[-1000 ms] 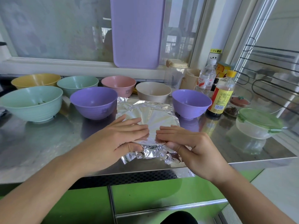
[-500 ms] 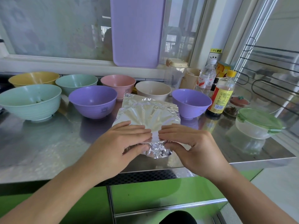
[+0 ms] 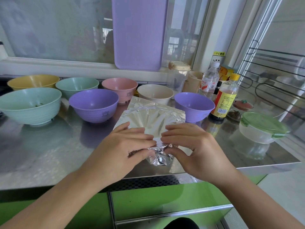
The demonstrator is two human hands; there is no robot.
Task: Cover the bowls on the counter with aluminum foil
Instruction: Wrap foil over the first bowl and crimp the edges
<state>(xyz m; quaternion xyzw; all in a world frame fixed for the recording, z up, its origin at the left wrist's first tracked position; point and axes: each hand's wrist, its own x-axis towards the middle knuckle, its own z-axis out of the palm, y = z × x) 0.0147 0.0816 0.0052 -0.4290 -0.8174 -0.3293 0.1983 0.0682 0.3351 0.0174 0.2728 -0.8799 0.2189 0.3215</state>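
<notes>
Foil sheet [image 3: 152, 116] lies over a bowl at the near edge of the steel counter [image 3: 41, 146], its far side still flared up. Left hand [image 3: 125, 151] and right hand [image 3: 194, 149] both pinch the crumpled near edge, fingers flat on top, thumbs tucked beneath. Seven uncovered bowls stand behind, nearest a purple bowl [image 3: 94, 104].

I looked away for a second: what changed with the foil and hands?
The foil skirt that lay spread on the counter is now crimped under the near rim. Left hand and right hand keep their grip there. The open bowls stayed put.
</notes>
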